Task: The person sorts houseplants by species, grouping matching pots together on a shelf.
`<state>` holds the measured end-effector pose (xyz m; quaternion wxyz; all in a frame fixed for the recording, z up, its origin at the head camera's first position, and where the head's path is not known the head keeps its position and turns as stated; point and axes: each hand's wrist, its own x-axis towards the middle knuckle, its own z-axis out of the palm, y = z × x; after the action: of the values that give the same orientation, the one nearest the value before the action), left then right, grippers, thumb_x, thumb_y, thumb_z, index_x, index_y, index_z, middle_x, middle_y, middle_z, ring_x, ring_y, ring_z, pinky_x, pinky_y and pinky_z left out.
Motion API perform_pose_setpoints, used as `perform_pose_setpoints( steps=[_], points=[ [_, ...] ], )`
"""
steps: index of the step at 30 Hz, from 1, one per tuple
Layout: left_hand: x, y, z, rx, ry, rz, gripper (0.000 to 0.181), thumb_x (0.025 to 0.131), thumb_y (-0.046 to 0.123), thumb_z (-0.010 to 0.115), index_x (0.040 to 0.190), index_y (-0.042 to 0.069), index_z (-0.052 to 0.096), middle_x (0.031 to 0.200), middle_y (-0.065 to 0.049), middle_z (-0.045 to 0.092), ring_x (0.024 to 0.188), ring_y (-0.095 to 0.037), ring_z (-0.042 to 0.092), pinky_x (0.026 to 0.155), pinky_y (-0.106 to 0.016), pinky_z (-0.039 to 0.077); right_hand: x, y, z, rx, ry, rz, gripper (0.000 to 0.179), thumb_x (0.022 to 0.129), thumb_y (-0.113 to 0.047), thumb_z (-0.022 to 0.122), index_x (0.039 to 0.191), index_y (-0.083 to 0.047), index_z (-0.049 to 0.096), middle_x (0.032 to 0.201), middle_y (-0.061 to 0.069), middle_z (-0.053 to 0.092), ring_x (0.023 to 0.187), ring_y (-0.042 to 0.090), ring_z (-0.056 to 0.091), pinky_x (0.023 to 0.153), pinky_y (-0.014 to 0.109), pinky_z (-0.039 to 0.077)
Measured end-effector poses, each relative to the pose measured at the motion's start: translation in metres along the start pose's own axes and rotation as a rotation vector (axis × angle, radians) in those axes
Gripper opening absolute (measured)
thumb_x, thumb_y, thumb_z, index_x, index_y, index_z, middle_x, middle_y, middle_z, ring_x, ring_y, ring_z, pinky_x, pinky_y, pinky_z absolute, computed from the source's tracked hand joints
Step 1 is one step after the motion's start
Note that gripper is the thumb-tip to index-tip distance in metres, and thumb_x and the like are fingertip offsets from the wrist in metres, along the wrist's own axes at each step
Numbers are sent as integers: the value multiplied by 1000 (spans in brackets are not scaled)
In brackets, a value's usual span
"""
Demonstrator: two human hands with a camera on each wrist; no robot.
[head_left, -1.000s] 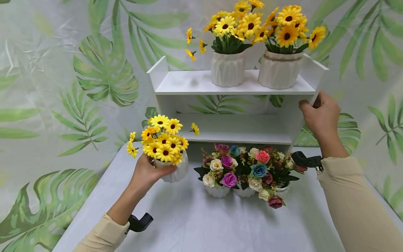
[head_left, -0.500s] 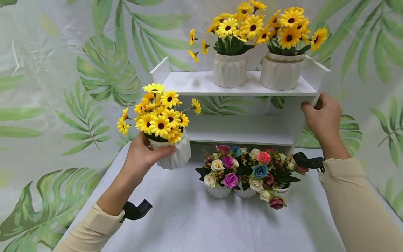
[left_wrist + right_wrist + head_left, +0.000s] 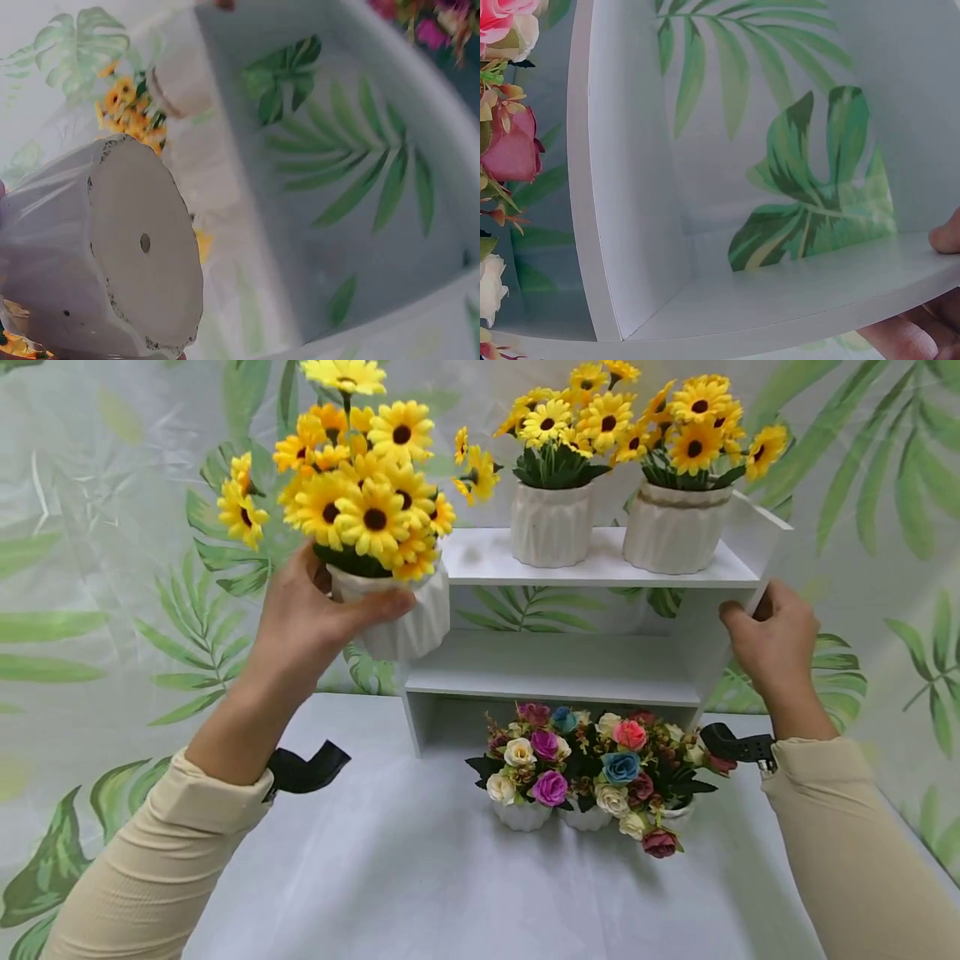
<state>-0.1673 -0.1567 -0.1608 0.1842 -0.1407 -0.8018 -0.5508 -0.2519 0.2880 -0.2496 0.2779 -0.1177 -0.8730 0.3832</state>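
Note:
In the head view my left hand (image 3: 311, 614) grips a white ribbed flowerpot (image 3: 408, 622) filled with yellow artificial daisies (image 3: 367, 502). It is held in the air before the left end of a white shelf unit (image 3: 555, 672). The pot's underside (image 3: 146, 240), with a small central hole, faces the left wrist camera. My right hand (image 3: 776, 643) holds the unit's right side panel, thumb (image 3: 946, 236) on the inner face and fingers outside. On the top board stand two more daisy pots, one plain (image 3: 552, 525) and one with a cord round its rim (image 3: 675, 531).
Several white pots of mixed artificial roses (image 3: 622, 768) stand on the white table (image 3: 450, 893) in front of the unit's lower opening. Behind everything hangs a leaf-patterned backdrop (image 3: 90, 568). The unit's left end is partly hidden by the held pot.
My left hand has raised the daisy pot from low over the table to the height of the top board, and nearer the camera. My right hand keeps its hold on the side panel.

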Motion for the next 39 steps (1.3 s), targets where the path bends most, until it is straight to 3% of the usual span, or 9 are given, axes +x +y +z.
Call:
perform_pose_setpoints(
  steps=[2, 5, 11, 16, 20, 28, 33, 39],
  points=[
    [11, 11, -3, -12, 16, 20, 76, 75, 23, 86, 140, 17, 47, 136, -3, 58, 121, -15, 57, 104, -40, 49, 0, -1, 1, 2, -11, 8, 49, 94, -37, 53, 135, -10, 59, 121, 12, 67, 82, -8, 48, 62, 9, 38],
    [28, 22, -4, -29, 46, 15, 75, 74, 20, 86, 139, 15, 48, 135, -3, 58, 121, -17, 57, 105, -39, 48, 1, -1, 2, 7, -19, 22, 50, 95, -37, 52, 137, -11, 58, 130, 18, 64, 89, -4, 53, 64, 10, 39],
    [58, 28, 3, -71, 119, -35, 74, 74, 23, 87, 137, 14, 49, 136, -1, 57, 121, -16, 55, 104, -36, 48, 1, -1, 2, 12, -15, 24, 49, 95, -38, 53, 136, -12, 58, 129, 15, 65, 89, -5, 53, 66, 11, 39],
    [81, 26, 19, -117, 116, -93, 76, 75, 28, 85, 139, 14, 46, 138, -2, 54, 123, -17, 54, 106, -33, 47, 1, -1, 1, 6, -21, 22, 50, 95, -37, 53, 137, -11, 58, 128, 15, 65, 88, -6, 52, 67, 12, 39],
    [97, 22, 37, -73, 113, -169, 80, 76, 31, 85, 142, 15, 43, 141, -1, 53, 126, -16, 53, 105, -29, 47, 1, -1, 0, 7, -24, 34, 51, 95, -38, 52, 139, -11, 56, 132, 17, 63, 93, -2, 54, 68, 13, 39],
    [117, 1, 62, 22, 145, -330, 84, 74, 38, 85, 143, 16, 42, 143, 2, 52, 129, -12, 50, 107, -25, 44, 1, 0, 2, -3, -16, 15, 49, 94, -35, 54, 134, -7, 58, 122, 14, 64, 81, -10, 46, 63, 9, 38],
    [126, -9, 67, 16, 192, -353, 86, 73, 39, 86, 144, 18, 42, 145, 3, 52, 131, -11, 49, 110, -24, 41, 1, 2, 3, 1, 1, 0, 47, 94, -35, 55, 132, -8, 60, 117, 12, 66, 78, -11, 45, 61, 8, 37],
    [133, -11, 68, 7, 204, -362, 85, 72, 38, 86, 143, 19, 44, 143, 4, 53, 130, -11, 50, 109, -23, 41, 1, 2, 1, -2, 10, -10, 46, 94, -35, 54, 131, -9, 61, 115, 9, 67, 77, -12, 45, 60, 7, 37]
  ],
)
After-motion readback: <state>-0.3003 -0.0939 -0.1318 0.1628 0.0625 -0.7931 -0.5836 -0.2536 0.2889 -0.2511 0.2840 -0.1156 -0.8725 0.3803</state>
